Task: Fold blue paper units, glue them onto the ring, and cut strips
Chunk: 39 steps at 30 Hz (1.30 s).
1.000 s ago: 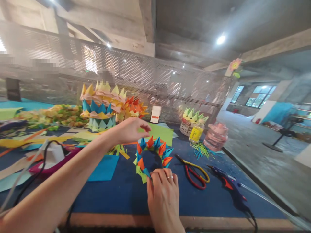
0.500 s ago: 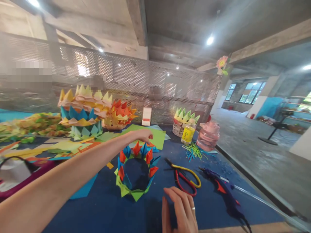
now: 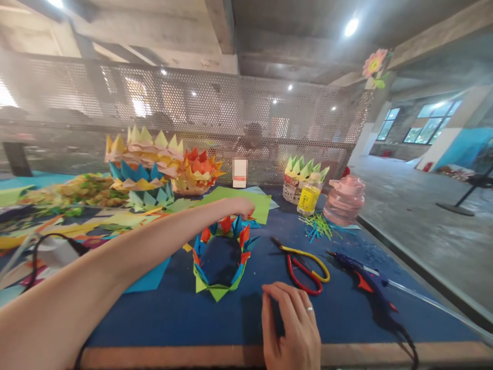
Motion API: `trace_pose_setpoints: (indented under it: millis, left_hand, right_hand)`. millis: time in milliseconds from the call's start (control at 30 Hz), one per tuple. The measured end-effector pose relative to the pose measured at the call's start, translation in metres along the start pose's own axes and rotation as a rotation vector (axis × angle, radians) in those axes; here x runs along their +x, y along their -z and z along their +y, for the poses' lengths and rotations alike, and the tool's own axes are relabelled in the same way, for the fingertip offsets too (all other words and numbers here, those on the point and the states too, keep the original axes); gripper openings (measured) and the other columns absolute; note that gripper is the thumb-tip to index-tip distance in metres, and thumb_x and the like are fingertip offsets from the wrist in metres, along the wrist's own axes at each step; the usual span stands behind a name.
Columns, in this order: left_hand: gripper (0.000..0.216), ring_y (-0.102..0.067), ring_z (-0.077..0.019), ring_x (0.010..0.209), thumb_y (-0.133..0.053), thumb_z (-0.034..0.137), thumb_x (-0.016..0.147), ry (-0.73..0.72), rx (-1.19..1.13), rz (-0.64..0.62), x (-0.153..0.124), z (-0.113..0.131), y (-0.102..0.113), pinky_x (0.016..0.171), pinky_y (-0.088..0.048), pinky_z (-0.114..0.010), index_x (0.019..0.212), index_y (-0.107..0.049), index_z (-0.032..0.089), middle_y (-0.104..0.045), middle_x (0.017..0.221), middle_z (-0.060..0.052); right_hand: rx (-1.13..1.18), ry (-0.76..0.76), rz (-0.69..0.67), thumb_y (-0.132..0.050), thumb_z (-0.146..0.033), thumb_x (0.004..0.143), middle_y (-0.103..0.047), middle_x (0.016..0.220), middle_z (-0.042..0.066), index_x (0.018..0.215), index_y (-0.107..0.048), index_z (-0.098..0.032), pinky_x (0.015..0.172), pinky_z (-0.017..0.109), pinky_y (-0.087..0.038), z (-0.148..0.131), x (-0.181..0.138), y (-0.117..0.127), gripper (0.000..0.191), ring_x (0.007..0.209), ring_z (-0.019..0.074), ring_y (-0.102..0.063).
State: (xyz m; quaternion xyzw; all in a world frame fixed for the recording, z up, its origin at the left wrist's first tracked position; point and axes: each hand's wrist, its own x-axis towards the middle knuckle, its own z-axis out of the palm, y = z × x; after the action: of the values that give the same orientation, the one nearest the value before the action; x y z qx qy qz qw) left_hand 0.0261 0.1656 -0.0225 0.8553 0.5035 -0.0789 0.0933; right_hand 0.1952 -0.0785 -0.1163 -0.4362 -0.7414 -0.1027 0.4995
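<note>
A ring-shaped crown of folded paper (image 3: 219, 289), with green points at its base and orange and blue spikes above, stands on the dark blue table. My left hand (image 3: 243, 206) reaches past its far side, fingers bent down by small orange and blue paper pieces (image 3: 252, 223). Whatever those fingers pinch is hidden. Nearer the front edge, my right hand (image 3: 295, 324) rests loosely curved and open, a ring on one finger and nothing in its grasp. Just beyond it lie scissors (image 3: 306, 270) with one yellow and one red handle.
A dark glue gun (image 3: 365, 277) with a clear glue stick lies right. Behind are a pink jug (image 3: 344, 200), a yellow-labelled bottle (image 3: 308, 198), cut strips (image 3: 318, 226) and green sheets (image 3: 262, 205). Stacked paper crowns (image 3: 142, 174) stand left. A perforated metal screen (image 3: 185, 113) borders the back.
The view has shifted, bringing the table's front edge into sight. My left hand stays behind the crown, its fingers lower towards the small pieces. My right hand stays on the table.
</note>
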Motion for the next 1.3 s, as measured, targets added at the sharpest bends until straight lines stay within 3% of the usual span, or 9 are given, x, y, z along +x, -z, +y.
trace_pose_setpoints:
  millis: [133,300,433,500,600,733,867,1100,1300]
  left_hand:
    - [0.029,-0.061,-0.0204,0.097,-0.056,0.033,0.089,0.008,-0.007,0.057,-0.010,0.000,0.007,0.082,-0.052,-0.040,0.113,-0.058,0.018,-0.060,0.116,-0.007]
    - [0.026,-0.061,-0.0196,0.095,-0.056,0.034,0.089,-0.049,-0.066,0.240,-0.038,-0.004,0.034,0.082,-0.051,-0.040,0.107,-0.060,0.016,-0.062,0.110,-0.006]
    - [0.011,-0.060,-0.0159,0.078,-0.066,0.024,0.075,-0.085,-0.236,0.400,-0.072,-0.005,0.056,0.071,-0.045,-0.028,0.076,-0.065,0.013,-0.064,0.075,0.000]
    - [0.012,-0.057,-0.0133,0.069,-0.065,0.024,0.071,-0.097,-0.378,0.464,-0.091,-0.005,0.060,0.065,-0.042,-0.025,0.075,-0.066,0.013,-0.062,0.067,0.002]
    - [0.021,-0.057,-0.0129,0.068,-0.065,0.034,0.069,-0.089,-0.625,0.546,-0.117,-0.002,0.053,0.065,-0.042,-0.025,0.075,-0.065,0.013,-0.065,0.069,0.000]
    - [0.036,-0.061,-0.0162,0.081,-0.066,0.047,0.068,0.006,-0.956,0.647,-0.144,0.001,0.031,0.073,-0.044,-0.029,0.086,-0.067,0.015,-0.070,0.089,-0.005]
    - [0.043,-0.060,-0.0195,0.093,-0.068,0.052,0.066,0.133,-1.197,0.682,-0.165,0.002,0.008,0.080,-0.043,-0.030,0.087,-0.068,0.015,-0.070,0.097,-0.009]
    - [0.048,-0.058,-0.0169,0.084,-0.076,0.053,0.055,0.271,-1.408,0.703,-0.183,-0.005,-0.020,0.071,-0.043,-0.026,0.084,-0.068,0.015,-0.068,0.086,-0.005]
    - [0.041,-0.057,-0.0134,0.074,-0.079,0.047,0.057,0.224,-1.503,0.695,-0.187,-0.005,-0.022,0.072,-0.045,-0.027,0.080,-0.067,0.016,-0.066,0.076,0.000]
  right_hand:
    - [-0.019,0.009,-0.027,-0.055,-0.015,0.088,-0.064,0.092,0.005,0.102,-0.060,-0.020,0.079,0.032,-0.042,-0.003,-0.001,0.001,0.016,0.085,0.0186,-0.058]
    - [-0.038,-0.021,-0.033,-0.054,-0.015,0.088,-0.065,0.090,0.004,0.099,-0.060,-0.020,0.078,0.032,-0.041,-0.006,0.000,0.001,0.014,0.085,0.0191,-0.059]
    - [-0.024,-0.066,-0.018,-0.049,-0.015,0.090,-0.065,0.087,0.003,0.094,-0.060,-0.021,0.075,0.032,-0.039,-0.012,0.004,0.000,0.014,0.083,0.0194,-0.059]
    - [-0.028,-0.075,-0.036,-0.047,-0.014,0.090,-0.066,0.086,0.003,0.092,-0.060,-0.022,0.074,0.033,-0.037,-0.014,0.005,0.000,0.015,0.081,0.0195,-0.058]
    - [-0.017,-0.091,-0.069,-0.045,-0.016,0.091,-0.066,0.085,0.002,0.091,-0.060,-0.023,0.073,0.033,-0.035,-0.015,0.005,0.001,0.017,0.080,0.0198,-0.058]
    - [0.025,-0.129,-0.167,-0.047,-0.018,0.091,-0.066,0.087,0.002,0.091,-0.060,-0.024,0.075,0.034,-0.035,-0.016,0.007,0.002,0.014,0.083,0.0205,-0.057]
    - [0.047,-0.116,-0.205,-0.047,-0.019,0.092,-0.065,0.096,0.003,0.107,-0.056,-0.024,0.076,0.035,-0.038,-0.020,0.012,-0.001,0.019,0.088,0.0213,-0.057]
    - [-0.051,0.053,-0.283,-0.045,-0.018,0.092,-0.062,0.089,0.005,0.137,-0.037,-0.025,0.070,0.037,-0.041,-0.036,0.026,-0.010,0.046,0.079,0.0234,-0.057]
    - [-0.145,0.089,-0.347,-0.055,-0.019,0.087,-0.062,0.085,0.003,0.126,-0.051,-0.028,0.071,0.038,-0.039,-0.047,0.030,-0.012,0.040,0.076,0.0234,-0.058]
